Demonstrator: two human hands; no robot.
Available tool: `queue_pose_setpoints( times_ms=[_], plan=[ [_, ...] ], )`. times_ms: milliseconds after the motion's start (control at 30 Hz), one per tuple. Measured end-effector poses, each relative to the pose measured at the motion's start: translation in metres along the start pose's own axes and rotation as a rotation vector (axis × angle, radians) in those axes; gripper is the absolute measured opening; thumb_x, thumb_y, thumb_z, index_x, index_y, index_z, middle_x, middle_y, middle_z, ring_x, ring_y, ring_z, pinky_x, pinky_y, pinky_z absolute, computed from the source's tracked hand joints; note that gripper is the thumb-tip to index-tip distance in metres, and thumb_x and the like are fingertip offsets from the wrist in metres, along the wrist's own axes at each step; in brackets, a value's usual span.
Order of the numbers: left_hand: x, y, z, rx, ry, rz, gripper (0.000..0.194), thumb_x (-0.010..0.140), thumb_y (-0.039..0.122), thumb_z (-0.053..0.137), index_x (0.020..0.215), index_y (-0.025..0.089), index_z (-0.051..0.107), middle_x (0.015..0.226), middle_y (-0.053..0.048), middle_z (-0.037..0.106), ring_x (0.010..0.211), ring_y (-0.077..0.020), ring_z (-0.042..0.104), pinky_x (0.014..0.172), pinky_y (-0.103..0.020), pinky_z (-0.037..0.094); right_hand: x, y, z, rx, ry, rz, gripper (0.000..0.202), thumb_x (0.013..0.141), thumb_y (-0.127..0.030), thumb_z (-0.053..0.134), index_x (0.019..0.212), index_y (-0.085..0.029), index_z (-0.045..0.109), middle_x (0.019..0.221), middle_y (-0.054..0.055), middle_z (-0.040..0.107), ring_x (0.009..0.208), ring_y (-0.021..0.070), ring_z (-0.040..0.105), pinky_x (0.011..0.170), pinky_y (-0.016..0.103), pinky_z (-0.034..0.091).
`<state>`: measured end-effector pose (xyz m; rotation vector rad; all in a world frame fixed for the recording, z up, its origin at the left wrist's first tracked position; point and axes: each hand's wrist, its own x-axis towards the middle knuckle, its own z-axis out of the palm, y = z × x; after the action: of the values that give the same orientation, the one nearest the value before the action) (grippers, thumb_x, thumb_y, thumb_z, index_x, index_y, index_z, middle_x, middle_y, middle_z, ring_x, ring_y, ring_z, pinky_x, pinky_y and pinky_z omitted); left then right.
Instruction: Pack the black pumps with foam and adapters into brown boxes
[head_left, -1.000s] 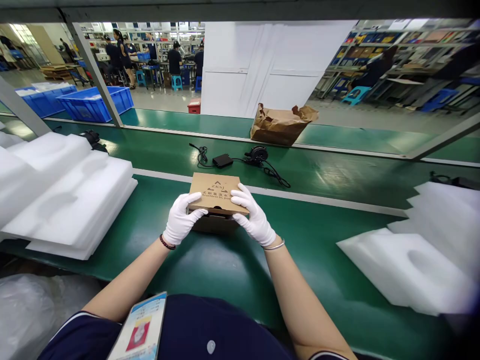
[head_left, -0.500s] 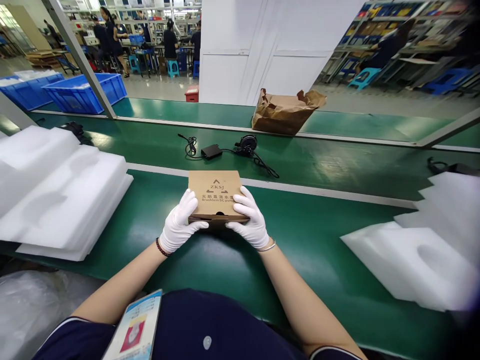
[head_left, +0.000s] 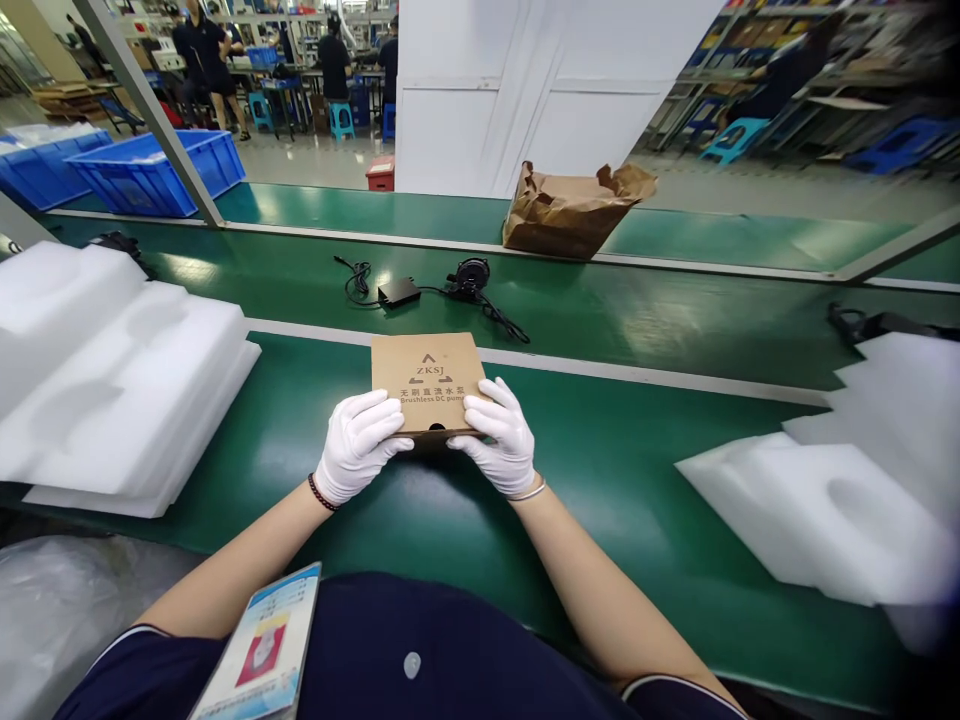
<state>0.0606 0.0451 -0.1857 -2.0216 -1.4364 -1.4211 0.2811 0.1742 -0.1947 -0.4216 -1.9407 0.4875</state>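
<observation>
Fingers of the left hand (head_left: 360,440) and right hand (head_left: 501,436) pinch the box's (head_left: 429,380) sides.

"What's the box (head_left: 435,372) made of?"

"Brown cardboard, matt and smooth. The gloves (head_left: 356,450) look like matt white cloth."

"And the bench (head_left: 615,500)?"

"Smooth, glossy green; it throws back the light."

"The bag (head_left: 566,215)?"

"Brown paper, rough with creases."

"The stack (head_left: 112,390) on the left?"

"White foam, matt and soft-looking."

"Any metal?"

"The bangle (head_left: 531,490), smooth and shiny. The bins (head_left: 161,175) are blue plastic with a slight sheen."
</observation>
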Motion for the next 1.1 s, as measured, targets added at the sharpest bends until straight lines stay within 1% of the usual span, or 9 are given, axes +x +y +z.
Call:
queue_pose_setpoints(
  times_ms=[100,167,300,433,567,733,867,967,1100],
  plan=[
    [0.002,0.003,-0.001,-0.007,-0.038,-0.038,0.024,0.087,0.031,0.069,0.110,0.027,0.061,0.106,-0.005,0.073,0.107,-0.0218,0.069,0.099,-0.046,0.053,0.009,-0.027,-0.003,-0.110,-0.047,0.002,0.020,0.081,-0.049,0.073,0.085,-0.029,0.070,0.099,0.003,0.073,0.126,0.0328,0.056,0.117,0.064,0.023],
    [0.000,0.007,0.000,0.023,-0.053,-0.094,0.033,0.083,0.043,0.072,0.109,0.026,0.059,0.111,-0.007,0.070,0.115,-0.0253,0.065,0.106,-0.052,0.047,0.016,-0.045,-0.005,-0.150,-0.144,0.041,0.021,0.087,-0.045,0.066,0.076,-0.028,0.070,0.098,0.003,0.072,0.132,0.0327,0.050,0.117,0.063,0.021],
    [-0.006,0.024,0.009,-0.027,0.002,-0.252,0.065,0.067,0.056,0.082,0.113,0.024,0.049,0.149,-0.019,0.039,0.144,-0.0369,0.035,0.110,-0.060,0.038,0.022,-0.062,-0.006,-0.188,-0.326,-0.040,0.021,0.089,-0.038,0.065,0.072,-0.027,0.070,0.105,0.002,0.071,0.129,0.0316,0.051,0.115,0.063,0.024],
    [-0.005,0.044,0.023,-0.127,0.085,-0.445,0.051,0.080,0.041,0.076,0.113,0.022,0.042,0.158,-0.024,0.019,0.146,-0.0311,0.033,0.109,-0.052,0.044,0.011,-0.050,0.001,-0.215,-0.152,-0.136,0.012,0.092,-0.038,0.062,0.090,-0.031,0.071,0.094,0.000,0.073,0.103,0.0232,0.066,0.119,0.058,0.023],
    [-0.004,0.048,0.028,-0.140,0.109,-0.504,0.047,0.082,0.044,0.073,0.111,0.021,0.044,0.159,-0.023,0.019,0.146,-0.0307,0.033,0.111,-0.051,0.043,0.002,-0.035,0.005,-0.244,-0.177,-0.215,0.023,0.093,-0.052,0.057,0.102,-0.036,0.071,0.099,0.000,0.074,0.097,0.0237,0.067,0.120,0.056,0.020],
    [-0.008,0.043,0.032,-0.178,0.166,-0.491,0.042,0.083,0.043,0.072,0.108,0.021,0.047,0.158,-0.019,0.025,0.143,-0.0296,0.039,0.107,-0.048,0.048,0.007,-0.040,0.013,-0.329,-0.083,-0.143,0.012,0.094,-0.034,0.061,0.104,-0.037,0.067,0.095,-0.002,0.073,0.089,0.0200,0.067,0.118,0.052,0.028],
    [-0.006,0.044,0.037,-0.136,0.184,-0.506,0.032,0.089,0.040,0.066,0.109,0.020,0.050,0.159,-0.019,0.027,0.144,-0.0299,0.038,0.110,-0.050,0.044,0.004,-0.055,0.021,-0.457,-0.010,-0.085,0.028,0.094,-0.028,0.058,0.122,-0.035,0.058,0.102,0.003,0.071,0.094,0.0223,0.066,0.117,0.055,0.027],
    [0.001,0.036,0.046,-0.313,0.027,-0.432,0.033,0.099,0.040,0.046,0.123,0.019,0.053,0.163,-0.018,0.016,0.147,-0.0301,0.031,0.115,-0.050,0.038,-0.015,-0.055,0.023,-0.644,-0.020,-0.014,0.050,0.088,-0.044,0.063,0.134,-0.029,0.050,0.126,0.013,0.062,0.124,0.0381,0.051,0.115,0.071,0.011],
    [0.010,0.020,0.081,-0.493,-0.453,-0.372,0.060,0.101,0.046,0.033,0.155,0.020,0.024,0.163,-0.016,0.022,0.148,-0.0252,0.030,0.118,-0.044,0.035,-0.032,-0.008,0.001,-0.887,0.093,0.084,0.074,0.074,-0.064,0.070,0.131,-0.022,0.050,0.135,0.019,0.052,0.142,0.0505,0.020,0.107,0.080,0.005]
  ],
)
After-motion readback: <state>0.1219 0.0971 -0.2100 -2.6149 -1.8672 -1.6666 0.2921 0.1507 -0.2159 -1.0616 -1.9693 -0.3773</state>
